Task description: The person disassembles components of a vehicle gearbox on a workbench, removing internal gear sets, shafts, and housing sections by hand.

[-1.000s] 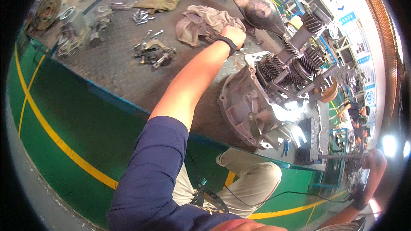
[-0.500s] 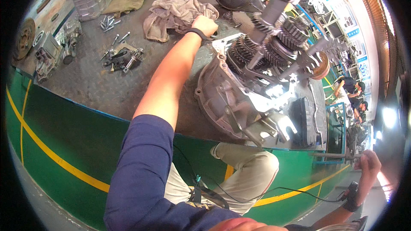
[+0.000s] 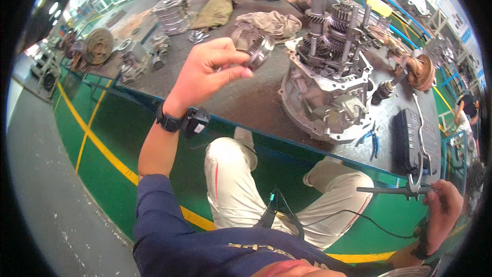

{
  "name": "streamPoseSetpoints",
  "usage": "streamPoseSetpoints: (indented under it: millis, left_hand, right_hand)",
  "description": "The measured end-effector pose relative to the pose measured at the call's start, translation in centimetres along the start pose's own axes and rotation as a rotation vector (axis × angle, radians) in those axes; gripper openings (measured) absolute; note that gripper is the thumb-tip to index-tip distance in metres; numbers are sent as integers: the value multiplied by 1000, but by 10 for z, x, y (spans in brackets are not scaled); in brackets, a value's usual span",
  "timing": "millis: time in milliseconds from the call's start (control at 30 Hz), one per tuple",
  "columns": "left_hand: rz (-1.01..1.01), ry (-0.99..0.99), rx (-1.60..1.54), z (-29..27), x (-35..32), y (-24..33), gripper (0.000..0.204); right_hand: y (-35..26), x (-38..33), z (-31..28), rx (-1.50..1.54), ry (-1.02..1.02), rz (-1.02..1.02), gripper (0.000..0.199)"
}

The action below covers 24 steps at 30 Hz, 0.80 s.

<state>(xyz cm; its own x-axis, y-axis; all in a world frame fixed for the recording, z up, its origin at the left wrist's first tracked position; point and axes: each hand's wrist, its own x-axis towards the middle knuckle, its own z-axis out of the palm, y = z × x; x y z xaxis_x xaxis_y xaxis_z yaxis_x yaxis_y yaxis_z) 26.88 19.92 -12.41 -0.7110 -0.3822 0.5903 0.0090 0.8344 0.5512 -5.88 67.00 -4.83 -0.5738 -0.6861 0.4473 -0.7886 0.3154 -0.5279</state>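
My left hand [image 3: 212, 69] is raised over the near part of the workbench [image 3: 205, 100], pinching a toothed metal gear ring [image 3: 262, 53] between thumb and fingers. Off to the right, beyond the bench's near edge, my right hand [image 3: 445, 204] grips the end of a dark rod carrying a shift fork [image 3: 416, 187]; the fork's prongs point up. Between the hands stands an open gearbox housing [image 3: 307, 100], bell-shaped, with a gear shaft assembly [image 3: 328, 36] upright in it. Neither hand touches the housing.
Behind the gear ring lies a crumpled grey cloth [image 3: 277, 23]. Blue-handled pliers [image 3: 374, 141] and a black case [image 3: 408, 141] sit right of the housing. Bolts [image 3: 197, 36], a metal casing [image 3: 171, 14] and a round rusty disc [image 3: 98, 46] are at the left. A person [image 3: 467, 110] is at far right.
My left hand has come back from the cloth toward me and up, now showing the gear ring in its fingers. My right hand still grips the rod. The view has shifted.
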Motion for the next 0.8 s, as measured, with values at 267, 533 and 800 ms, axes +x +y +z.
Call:
streamPoseSetpoints:
  millis: [267,533,800]
  left_hand:
    - [224,-26,-34,22,-18,89,32]
    - [304,-125,-115,68,-1,107,33]
    - [451,-215,1,104,25,132,33]
  right_hand:
    - [-22,-13,19,-72,-22,-179,24]
    - [-15,-28,10,-99,-26,-244,25]
    - [-9,-22,2,-120,-32,-302,27]
